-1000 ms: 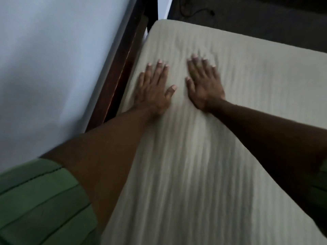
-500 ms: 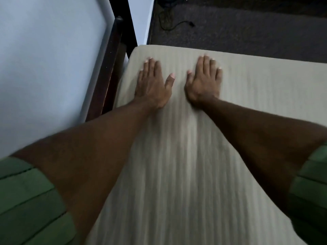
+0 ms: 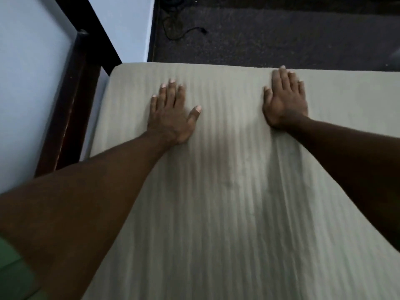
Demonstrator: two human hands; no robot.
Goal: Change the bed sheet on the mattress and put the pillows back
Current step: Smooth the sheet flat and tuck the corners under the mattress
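A person is leaning over a bed, seen from their own head looking down. A pale sheet (image 3: 227, 202) with fine lengthwise stripes is covering the mattress and filling most of the view, from 6 o'clock up to its far edge a little above centre. Both bare forearms are reaching forward across it.

The left hand (image 3: 173, 113) is lying palm down on the sheet at about 10 o'clock from centre, fingers flat and together, thumb spread out to the side, gripping nothing. The right hand (image 3: 285, 100) is lying palm down at about 2 o'clock, fingers flat and close together, fingertips almost touching the far edge of the mattress, also gripping nothing. The 2 hands are well apart.

A dark wooden bed frame (image 3: 73, 100) is running along the left side of the mattress at 9 to 11 o'clock, beside a pale blue wall (image 3: 28, 83). Beyond the far edge, at 12 to 1 o'clock, a dark carpet (image 3: 281, 35) is showing, with a black cable (image 3: 190, 31) lying on it. A green sleeve (image 3: 13, 273) is showing at 7 o'clock.
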